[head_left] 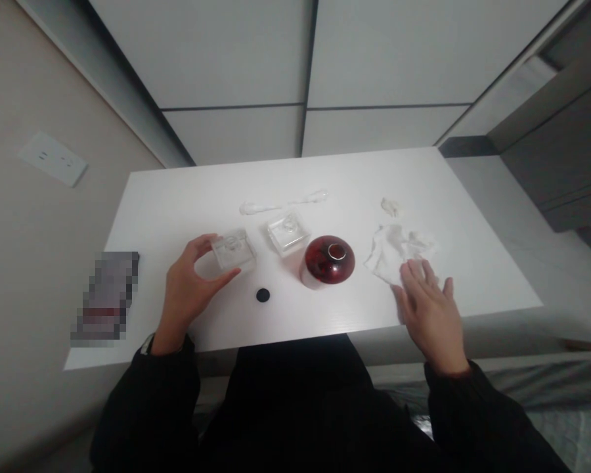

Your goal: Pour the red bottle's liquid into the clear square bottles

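My left hand (190, 282) grips a clear square box (234, 251) from its left side, thumb at the front and fingers behind. The box has a round clear shape in its top. My right hand (431, 305) lies with fingers stretched out, its fingertips on a crumpled white tissue (389, 249). Between the hands stand a second clear square box (288, 231) and a glossy dark red round vessel (329, 260) with a small opening on top. A small black disc (262, 295) lies flat in front of the held box.
Two clear, slender pieces (261, 207), one beside the other, lie behind the boxes. A small crumpled scrap (390, 207) rests beyond the tissue. At the left edge of the white table (177, 190) is a pixelated flat object (107, 299). A wall socket (53, 158) sits on the left wall.
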The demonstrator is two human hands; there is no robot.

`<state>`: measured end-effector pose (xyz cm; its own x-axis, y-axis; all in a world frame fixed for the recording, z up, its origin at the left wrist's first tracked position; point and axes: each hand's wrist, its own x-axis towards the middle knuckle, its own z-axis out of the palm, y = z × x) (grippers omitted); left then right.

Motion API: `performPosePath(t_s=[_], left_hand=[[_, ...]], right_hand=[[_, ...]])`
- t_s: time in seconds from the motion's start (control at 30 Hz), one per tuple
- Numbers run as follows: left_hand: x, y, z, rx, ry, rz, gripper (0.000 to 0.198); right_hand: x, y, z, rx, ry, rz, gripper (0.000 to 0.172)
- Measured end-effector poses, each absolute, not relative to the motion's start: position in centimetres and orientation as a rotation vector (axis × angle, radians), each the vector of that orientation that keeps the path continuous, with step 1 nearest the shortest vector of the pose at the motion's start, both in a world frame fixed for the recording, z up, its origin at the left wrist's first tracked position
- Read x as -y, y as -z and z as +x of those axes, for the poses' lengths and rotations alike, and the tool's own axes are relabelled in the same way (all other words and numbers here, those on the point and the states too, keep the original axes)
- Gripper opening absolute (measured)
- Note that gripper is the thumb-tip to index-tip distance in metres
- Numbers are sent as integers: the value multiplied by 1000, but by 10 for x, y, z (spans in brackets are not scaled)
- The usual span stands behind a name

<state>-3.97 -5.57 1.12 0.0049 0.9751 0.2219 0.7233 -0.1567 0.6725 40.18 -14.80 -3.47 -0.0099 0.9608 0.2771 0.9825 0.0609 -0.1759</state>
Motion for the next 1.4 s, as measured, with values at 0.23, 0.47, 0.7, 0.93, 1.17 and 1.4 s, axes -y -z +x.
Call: performPosePath(t_s=[0.23, 0.47, 0.7, 0.93, 1.17, 1.4], left_hand=[[55, -10, -39, -1736, -946, 1910, 66], [56, -11, -38, -1729, -926, 1904, 65], [57, -11, -38, -1714, -926, 1880, 68], [58, -10, -38, -1707, -931, 1909, 70], [57, -8, -37, -1688, -936, 1905, 70], [56, -5, -39, -1656, -951, 1921, 70]], right_hand=[[166, -2, 382, 1878, 321, -1595, 13], [202, 29, 309, 2340, -203, -1174, 26], [184, 45, 252, 2349, -391, -1148, 76], [148, 25, 220, 2445, -482, -1191, 86], [125, 20, 193, 2401, -545, -1338, 75], [136, 20, 193, 2410, -428, -1424, 75]])
